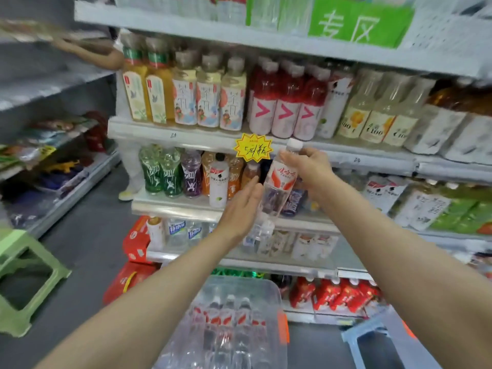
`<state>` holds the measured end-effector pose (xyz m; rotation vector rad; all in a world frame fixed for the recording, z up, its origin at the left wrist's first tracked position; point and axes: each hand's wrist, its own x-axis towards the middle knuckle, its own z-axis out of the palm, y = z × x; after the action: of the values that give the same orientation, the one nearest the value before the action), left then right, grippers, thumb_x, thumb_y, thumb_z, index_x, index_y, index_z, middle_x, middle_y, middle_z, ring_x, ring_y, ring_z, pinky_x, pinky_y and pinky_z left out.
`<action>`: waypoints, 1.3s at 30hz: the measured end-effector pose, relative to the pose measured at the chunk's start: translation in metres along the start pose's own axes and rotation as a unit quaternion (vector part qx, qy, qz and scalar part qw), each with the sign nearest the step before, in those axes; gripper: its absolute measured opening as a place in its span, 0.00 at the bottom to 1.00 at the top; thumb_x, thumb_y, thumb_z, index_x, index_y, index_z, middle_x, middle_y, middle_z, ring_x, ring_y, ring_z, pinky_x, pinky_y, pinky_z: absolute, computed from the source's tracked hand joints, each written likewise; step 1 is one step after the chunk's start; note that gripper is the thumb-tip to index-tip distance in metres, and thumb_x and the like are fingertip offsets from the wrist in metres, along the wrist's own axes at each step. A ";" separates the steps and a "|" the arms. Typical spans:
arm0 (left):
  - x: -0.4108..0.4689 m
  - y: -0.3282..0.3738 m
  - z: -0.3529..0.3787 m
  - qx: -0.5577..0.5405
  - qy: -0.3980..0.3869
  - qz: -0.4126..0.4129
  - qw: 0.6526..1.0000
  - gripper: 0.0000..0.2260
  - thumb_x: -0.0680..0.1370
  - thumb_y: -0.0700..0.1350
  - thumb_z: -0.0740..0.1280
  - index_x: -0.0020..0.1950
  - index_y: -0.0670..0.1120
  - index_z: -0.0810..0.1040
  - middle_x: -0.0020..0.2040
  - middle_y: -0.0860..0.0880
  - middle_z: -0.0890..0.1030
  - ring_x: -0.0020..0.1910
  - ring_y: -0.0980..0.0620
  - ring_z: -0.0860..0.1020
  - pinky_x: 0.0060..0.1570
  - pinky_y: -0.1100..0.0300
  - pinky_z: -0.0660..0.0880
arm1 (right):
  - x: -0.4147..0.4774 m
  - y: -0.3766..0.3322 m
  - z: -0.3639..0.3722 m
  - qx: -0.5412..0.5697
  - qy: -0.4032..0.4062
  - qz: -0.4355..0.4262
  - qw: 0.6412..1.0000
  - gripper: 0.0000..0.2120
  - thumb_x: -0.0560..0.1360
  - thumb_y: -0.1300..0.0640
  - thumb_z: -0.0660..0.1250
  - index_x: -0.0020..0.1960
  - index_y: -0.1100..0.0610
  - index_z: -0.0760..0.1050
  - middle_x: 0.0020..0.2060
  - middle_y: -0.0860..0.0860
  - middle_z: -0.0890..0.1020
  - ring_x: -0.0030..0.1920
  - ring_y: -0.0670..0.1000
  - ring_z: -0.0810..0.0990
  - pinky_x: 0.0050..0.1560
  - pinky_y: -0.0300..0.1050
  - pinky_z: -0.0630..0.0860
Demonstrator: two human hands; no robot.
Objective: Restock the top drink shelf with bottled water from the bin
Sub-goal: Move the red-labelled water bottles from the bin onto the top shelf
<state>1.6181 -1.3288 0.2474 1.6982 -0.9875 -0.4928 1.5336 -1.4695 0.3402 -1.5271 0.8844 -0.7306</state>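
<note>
My right grip point(306, 167) pinches the tilted water bottle point(279, 179) by its neck above the bin point(245, 284), while my left grip point(241, 206) is spread flat just beside its base.

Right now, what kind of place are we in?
Most likely a small shop's drinks aisle: shelves packed with bottled drinks, a yellow price tag on a shelf edge, and a bin of water bottles below. The right hand holds one bottle.
</note>
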 end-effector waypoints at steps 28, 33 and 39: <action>0.292 0.305 0.024 -0.027 0.054 0.229 0.971 0.30 0.81 0.66 0.47 0.80 0.61 0.42 0.81 0.59 0.49 0.80 0.57 0.48 0.77 0.54 0.46 | 0.208 -0.363 -0.122 -0.064 0.039 -0.344 0.936 0.23 0.73 0.48 0.77 0.63 0.59 0.80 0.53 0.56 0.86 0.53 0.58 0.86 0.58 0.57 0.82; 0.334 0.309 0.024 -0.003 0.082 0.185 0.979 0.34 0.79 0.70 0.45 0.81 0.58 0.41 0.82 0.58 0.46 0.80 0.55 0.46 0.78 0.45 0.47 | 0.262 -0.365 -0.112 -0.057 0.018 -0.319 0.946 0.33 0.71 0.44 0.78 0.70 0.58 0.74 0.60 0.58 0.83 0.58 0.60 0.83 0.63 0.61 0.79; 0.362 0.304 0.022 0.007 0.097 0.144 0.985 0.36 0.78 0.72 0.43 0.81 0.58 0.39 0.82 0.56 0.43 0.80 0.53 0.44 0.78 0.44 0.46 | 0.308 -0.363 -0.095 -0.069 -0.005 -0.318 0.946 0.33 0.70 0.41 0.79 0.67 0.58 0.77 0.61 0.57 0.83 0.60 0.59 0.83 0.65 0.62 0.77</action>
<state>1.6971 -1.6626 0.5727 1.5493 -1.0725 -0.1277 1.6618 -1.7646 0.7038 -1.9664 0.4267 -1.1360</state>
